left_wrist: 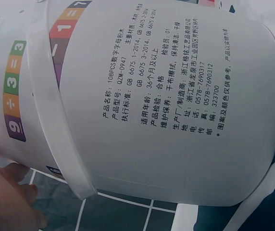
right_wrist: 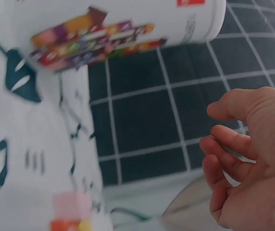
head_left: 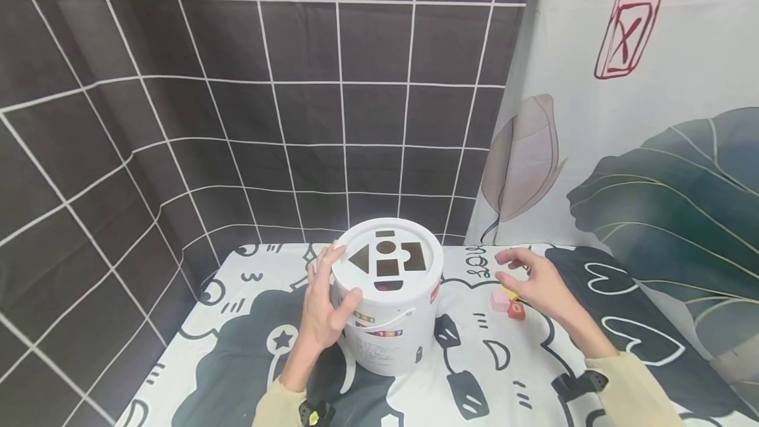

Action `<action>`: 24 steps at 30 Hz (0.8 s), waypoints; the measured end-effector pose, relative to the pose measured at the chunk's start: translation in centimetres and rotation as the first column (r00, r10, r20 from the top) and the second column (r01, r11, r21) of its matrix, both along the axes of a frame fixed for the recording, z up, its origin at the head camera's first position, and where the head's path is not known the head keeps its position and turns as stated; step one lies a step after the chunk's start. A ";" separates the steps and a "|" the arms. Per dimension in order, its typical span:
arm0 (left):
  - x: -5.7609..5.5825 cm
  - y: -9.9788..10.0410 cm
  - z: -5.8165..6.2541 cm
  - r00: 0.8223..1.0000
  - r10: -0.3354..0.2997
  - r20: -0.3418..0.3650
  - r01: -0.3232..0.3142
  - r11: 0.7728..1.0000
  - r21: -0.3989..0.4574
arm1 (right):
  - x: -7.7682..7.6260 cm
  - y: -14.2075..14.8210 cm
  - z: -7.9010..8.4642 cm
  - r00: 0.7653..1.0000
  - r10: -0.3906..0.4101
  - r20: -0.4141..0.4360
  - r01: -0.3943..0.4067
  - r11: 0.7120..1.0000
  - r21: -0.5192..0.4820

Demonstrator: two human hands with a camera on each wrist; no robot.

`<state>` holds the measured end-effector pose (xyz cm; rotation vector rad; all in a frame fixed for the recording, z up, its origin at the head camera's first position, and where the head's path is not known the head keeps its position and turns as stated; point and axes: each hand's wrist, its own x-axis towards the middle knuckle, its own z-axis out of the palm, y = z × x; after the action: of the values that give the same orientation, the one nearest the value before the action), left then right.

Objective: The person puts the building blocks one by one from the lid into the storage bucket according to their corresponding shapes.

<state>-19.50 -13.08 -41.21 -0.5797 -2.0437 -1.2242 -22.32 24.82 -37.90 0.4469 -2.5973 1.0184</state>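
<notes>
A white plastic bucket stands upright on the cloth, topped by a white lid with shaped cutouts. My left hand rests against its left side, fingers extended up along the lid's rim. Printed labels and a handle cover the bucket wall in the left wrist view. To the right, my right hand hovers with loosely bent fingers, and nothing shows between them in the right wrist view. Just below those fingers lie a pink block, a red block and a partly hidden yellow block.
A black-and-white cartoon cloth covers the table. Behind and to the left hangs a dark curtain with a white grid. A pale leaf-printed curtain hangs at the right, meeting the table's far edge.
</notes>
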 end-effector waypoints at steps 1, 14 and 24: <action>0.0 0.0 0.0 1.000 -0.001 -0.001 0.001 1.000 0.000 | 0.1 0.4 -0.5 1.000 -0.016 0.015 0.016 1.000 0.008; 0.0 0.0 -0.1 1.000 0.001 -0.010 -0.001 1.000 0.000 | 1.1 3.3 -4.0 0.984 -0.102 0.145 0.098 0.995 0.036; 0.1 0.0 0.0 1.000 0.004 -0.007 -0.004 1.000 -0.003 | 0.9 4.7 -6.3 0.963 -0.149 0.223 0.137 0.988 0.069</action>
<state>-19.44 -13.10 -41.22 -0.5801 -2.0400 -1.2149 -21.37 29.55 -44.20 0.1569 -2.8158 1.0066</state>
